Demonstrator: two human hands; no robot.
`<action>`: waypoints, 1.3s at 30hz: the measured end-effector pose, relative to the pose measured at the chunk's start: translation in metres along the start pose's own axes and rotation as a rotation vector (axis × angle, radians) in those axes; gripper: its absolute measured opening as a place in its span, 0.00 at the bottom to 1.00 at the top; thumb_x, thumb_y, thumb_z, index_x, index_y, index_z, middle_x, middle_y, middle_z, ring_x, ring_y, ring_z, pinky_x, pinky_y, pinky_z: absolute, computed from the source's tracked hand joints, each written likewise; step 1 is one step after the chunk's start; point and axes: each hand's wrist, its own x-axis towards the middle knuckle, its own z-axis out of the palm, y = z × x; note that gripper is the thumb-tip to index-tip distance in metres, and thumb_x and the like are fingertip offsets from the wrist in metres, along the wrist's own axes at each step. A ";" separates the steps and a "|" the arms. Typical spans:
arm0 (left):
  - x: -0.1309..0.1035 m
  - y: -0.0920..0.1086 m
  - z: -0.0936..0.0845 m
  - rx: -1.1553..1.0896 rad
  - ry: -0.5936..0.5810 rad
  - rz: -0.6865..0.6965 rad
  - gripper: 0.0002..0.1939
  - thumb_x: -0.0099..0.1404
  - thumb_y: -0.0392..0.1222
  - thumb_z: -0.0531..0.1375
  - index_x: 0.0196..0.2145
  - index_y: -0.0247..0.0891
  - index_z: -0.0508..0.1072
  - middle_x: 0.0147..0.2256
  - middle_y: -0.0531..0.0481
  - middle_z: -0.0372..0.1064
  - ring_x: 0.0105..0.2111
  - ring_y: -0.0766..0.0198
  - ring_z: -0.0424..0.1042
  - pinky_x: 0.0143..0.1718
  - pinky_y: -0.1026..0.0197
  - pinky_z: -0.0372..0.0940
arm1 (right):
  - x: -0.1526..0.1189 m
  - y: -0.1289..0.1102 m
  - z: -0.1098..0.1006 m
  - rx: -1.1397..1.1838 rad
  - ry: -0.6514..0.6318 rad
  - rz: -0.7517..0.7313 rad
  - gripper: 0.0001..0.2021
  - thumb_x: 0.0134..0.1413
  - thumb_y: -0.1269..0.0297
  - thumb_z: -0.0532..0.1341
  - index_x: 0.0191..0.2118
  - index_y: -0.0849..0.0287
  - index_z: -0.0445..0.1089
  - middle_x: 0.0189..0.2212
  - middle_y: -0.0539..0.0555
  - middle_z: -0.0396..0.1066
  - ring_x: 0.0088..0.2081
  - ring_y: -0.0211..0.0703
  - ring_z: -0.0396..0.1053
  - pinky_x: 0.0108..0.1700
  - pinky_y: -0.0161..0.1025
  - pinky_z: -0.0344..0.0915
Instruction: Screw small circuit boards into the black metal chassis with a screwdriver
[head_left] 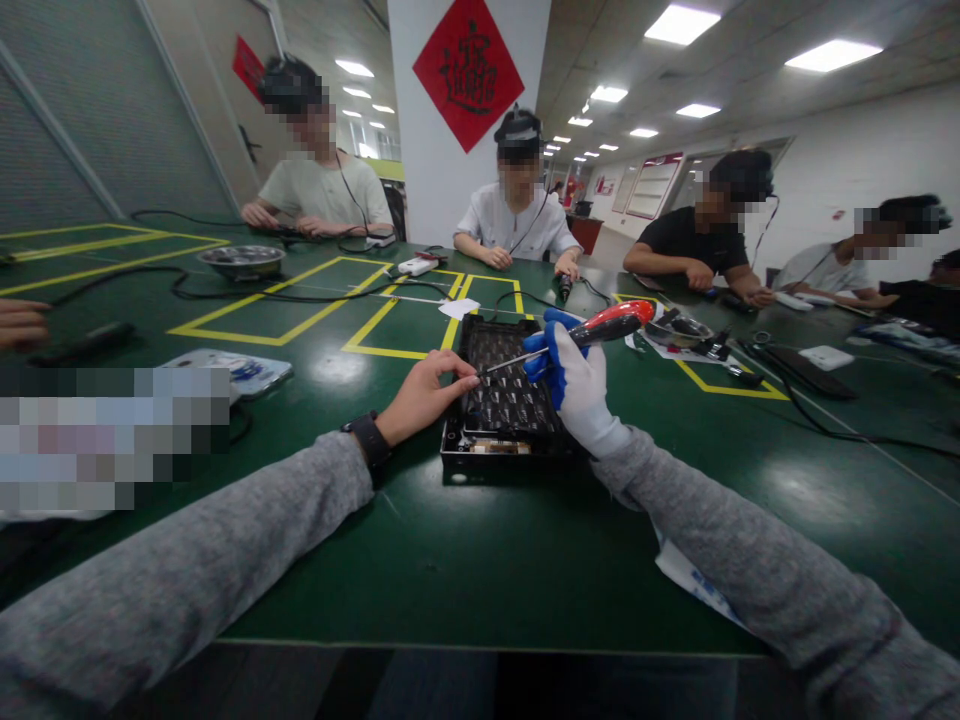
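Holding the screwdriver (611, 323) in the gloved right grip (579, 385), slanting its long axis leftward and nearer above the black case (499, 464) on the tabletop (480, 570); meeting its tip with the bare left grip (424, 393), not clearly showing whether pinching or just touching.

2 heathered grey sleeves (247, 548) | black left wristband (369, 440) | left hand (426, 392) bare | right hand (576, 378): white-and-blue glove (598, 425)

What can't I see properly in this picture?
All in the head view:
Tip of the screwdriver, and anything pinched by the left hand: too small.
Right side of the box: partly hidden by the right hand.
Contents of the bowl: too small, blurred.
A co-worker's hand: cut off by left edge.
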 end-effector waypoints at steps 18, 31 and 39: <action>-0.004 0.026 -0.006 0.023 -0.077 0.016 0.18 0.66 0.48 0.47 0.39 0.39 0.73 0.37 0.48 0.69 0.40 0.61 0.63 0.46 0.56 0.56 | -0.003 -0.002 -0.008 -0.005 0.225 -0.117 0.13 0.51 0.54 0.56 0.33 0.60 0.67 0.14 0.44 0.62 0.13 0.29 0.58 0.14 0.27 0.50; -0.011 0.051 -0.009 0.017 -0.394 0.193 0.27 0.69 0.50 0.37 0.42 0.43 0.74 0.37 0.47 0.63 0.41 0.59 0.60 0.49 0.53 0.52 | -0.012 -0.008 -0.008 -0.075 0.031 -0.135 0.09 0.51 0.60 0.56 0.30 0.61 0.67 0.13 0.45 0.63 0.14 0.32 0.61 0.16 0.29 0.55; -0.010 0.052 -0.008 0.035 -0.447 0.180 0.29 0.68 0.51 0.35 0.43 0.43 0.74 0.38 0.47 0.63 0.42 0.59 0.59 0.49 0.53 0.52 | -0.012 -0.009 -0.008 -0.081 0.029 -0.113 0.09 0.51 0.60 0.57 0.30 0.61 0.67 0.14 0.45 0.63 0.15 0.32 0.62 0.18 0.29 0.57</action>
